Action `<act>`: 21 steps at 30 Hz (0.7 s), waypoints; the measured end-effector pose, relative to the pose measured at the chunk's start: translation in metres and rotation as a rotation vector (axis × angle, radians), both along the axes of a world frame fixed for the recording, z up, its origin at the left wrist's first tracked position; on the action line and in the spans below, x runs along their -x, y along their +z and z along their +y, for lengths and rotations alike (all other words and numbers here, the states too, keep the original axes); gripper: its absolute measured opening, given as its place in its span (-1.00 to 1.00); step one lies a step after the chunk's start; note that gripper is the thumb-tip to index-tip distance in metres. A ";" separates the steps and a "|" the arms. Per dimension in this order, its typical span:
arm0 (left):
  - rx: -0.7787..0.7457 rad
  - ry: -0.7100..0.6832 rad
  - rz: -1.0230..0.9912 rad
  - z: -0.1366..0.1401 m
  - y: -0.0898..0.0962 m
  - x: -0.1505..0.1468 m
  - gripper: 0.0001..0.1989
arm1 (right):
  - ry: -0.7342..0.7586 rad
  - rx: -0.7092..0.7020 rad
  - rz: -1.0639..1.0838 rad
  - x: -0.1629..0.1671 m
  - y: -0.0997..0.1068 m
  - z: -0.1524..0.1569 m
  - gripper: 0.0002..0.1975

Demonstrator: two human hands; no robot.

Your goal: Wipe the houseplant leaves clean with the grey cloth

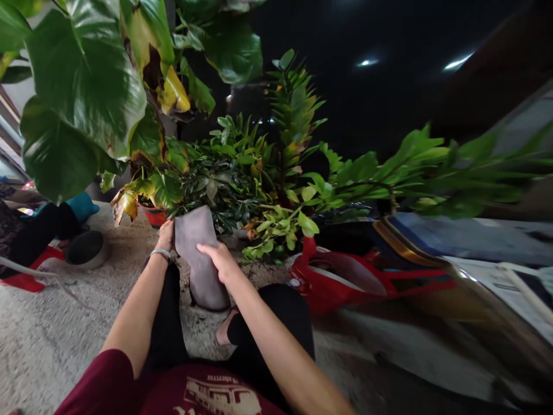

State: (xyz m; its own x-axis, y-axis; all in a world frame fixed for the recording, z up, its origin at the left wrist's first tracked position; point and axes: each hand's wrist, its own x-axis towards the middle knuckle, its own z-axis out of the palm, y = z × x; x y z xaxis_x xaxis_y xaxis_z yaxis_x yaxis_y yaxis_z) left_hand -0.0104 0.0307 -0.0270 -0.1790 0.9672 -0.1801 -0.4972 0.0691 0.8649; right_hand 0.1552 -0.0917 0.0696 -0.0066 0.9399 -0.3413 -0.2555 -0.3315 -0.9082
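Observation:
A flat grey piece (201,253), wider at both ends and narrowed in the middle like a shoe sole, is held between my two hands; its exact kind I cannot make out. My left hand (166,235), with a band at the wrist, is closed on its upper left edge. On the right side my right hand (221,259) grips it, thumb lying across the grey face. The lower end hangs between my knees, just above the concrete floor. Right behind it grow leafy potted plants (216,178), and a red pot (153,215) stands close beyond my left hand.
Large leaves (86,80) overhang from the upper left. To the right sits a red bag (332,282), with stacked flat items (466,248) beyond. At left are a dark round bowl (86,249), a red stool-like object (26,279) and part of another person (34,230).

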 end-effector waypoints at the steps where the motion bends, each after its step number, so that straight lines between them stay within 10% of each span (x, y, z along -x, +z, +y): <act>1: 0.015 0.007 -0.026 0.002 0.000 0.000 -0.70 | 0.014 0.018 -0.005 -0.006 -0.006 -0.016 -0.84; 5: 0.051 -0.002 -0.096 0.005 0.002 -0.001 -0.66 | -0.032 -0.045 0.050 -0.040 0.015 -0.041 -0.73; 10: 0.049 -0.006 -0.125 0.001 0.006 -0.006 -0.68 | -0.365 -0.247 0.311 -0.071 0.060 0.033 -0.72; 13: 0.040 -0.007 -0.126 0.001 0.007 -0.008 -0.70 | -0.355 -0.065 0.373 -0.063 0.045 0.048 -0.81; 17: 0.037 -0.001 -0.131 0.003 0.004 -0.007 -0.74 | -0.229 0.226 0.369 -0.038 0.002 -0.009 -0.81; 21: 0.041 -0.011 -0.127 0.005 -0.001 -0.005 -0.72 | -0.135 0.118 0.338 -0.031 0.012 -0.049 -0.70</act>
State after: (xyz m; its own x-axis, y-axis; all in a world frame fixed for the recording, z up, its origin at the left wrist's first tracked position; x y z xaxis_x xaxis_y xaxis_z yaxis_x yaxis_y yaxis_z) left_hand -0.0054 0.0358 -0.0279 -0.1414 0.9604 -0.2400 -0.6015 0.1092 0.7913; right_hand 0.1864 -0.1407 0.0812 -0.0165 0.8943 -0.4471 -0.5827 -0.3719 -0.7226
